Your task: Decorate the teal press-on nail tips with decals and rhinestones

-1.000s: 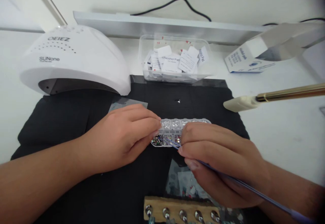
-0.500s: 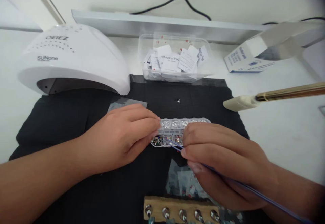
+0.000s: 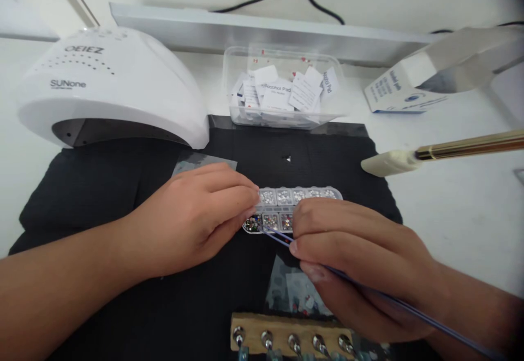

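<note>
A clear rhinestone case (image 3: 273, 208) lies on the black cloth, its small compartments in two rows holding tiny stones. My left hand (image 3: 196, 213) grips the case's left end, fingers pressed together and covering that corner. In my right hand (image 3: 364, 262) is a pair of slim purple tweezers (image 3: 434, 323), pinched near the front. Their tips are at the front left compartment (image 3: 254, 223), which has dark and multicoloured stones. Whether a stone is between the tips is too small to tell. My right hand hides the case's front right part.
A white nail lamp (image 3: 123, 88) stands at back left. Behind the case is a clear tub (image 3: 286, 119) of alcohol pads. A white box (image 3: 401, 88) and a gold-handled brush (image 3: 470, 145) are at right. A wooden stand (image 3: 254, 323) with metal-topped posts and sticker sheets (image 3: 282, 284) lie in front.
The tweezer tips have shifted left, from the second front compartment to the leftmost one. My left hand still holds the case. The camera view has tilted slightly.
</note>
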The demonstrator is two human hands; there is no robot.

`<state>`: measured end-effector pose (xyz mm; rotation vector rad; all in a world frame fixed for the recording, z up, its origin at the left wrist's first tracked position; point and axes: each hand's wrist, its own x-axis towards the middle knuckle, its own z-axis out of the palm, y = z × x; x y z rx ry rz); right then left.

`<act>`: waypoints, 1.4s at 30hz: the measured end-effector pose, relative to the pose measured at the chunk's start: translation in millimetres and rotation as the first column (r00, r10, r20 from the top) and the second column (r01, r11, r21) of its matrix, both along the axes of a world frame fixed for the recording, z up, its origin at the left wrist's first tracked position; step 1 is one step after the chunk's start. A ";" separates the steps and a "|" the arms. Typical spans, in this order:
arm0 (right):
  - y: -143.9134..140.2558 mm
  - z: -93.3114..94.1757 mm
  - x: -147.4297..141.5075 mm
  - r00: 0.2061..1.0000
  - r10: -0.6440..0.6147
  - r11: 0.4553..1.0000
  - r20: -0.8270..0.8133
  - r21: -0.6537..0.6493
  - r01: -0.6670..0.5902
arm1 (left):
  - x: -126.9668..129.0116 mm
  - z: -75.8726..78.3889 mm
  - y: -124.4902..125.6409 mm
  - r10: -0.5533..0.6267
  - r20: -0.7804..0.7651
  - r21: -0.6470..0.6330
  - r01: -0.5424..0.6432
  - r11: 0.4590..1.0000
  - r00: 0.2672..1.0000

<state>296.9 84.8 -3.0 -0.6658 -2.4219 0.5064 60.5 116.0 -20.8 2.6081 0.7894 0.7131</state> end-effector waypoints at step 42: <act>-2.0 -1.4 3.6 0.985 0.017 0.991 -0.172 -0.131 -0.040 | 1.7 0.2 1.4 -0.008 0.008 -0.036 0.008 0.999 1.000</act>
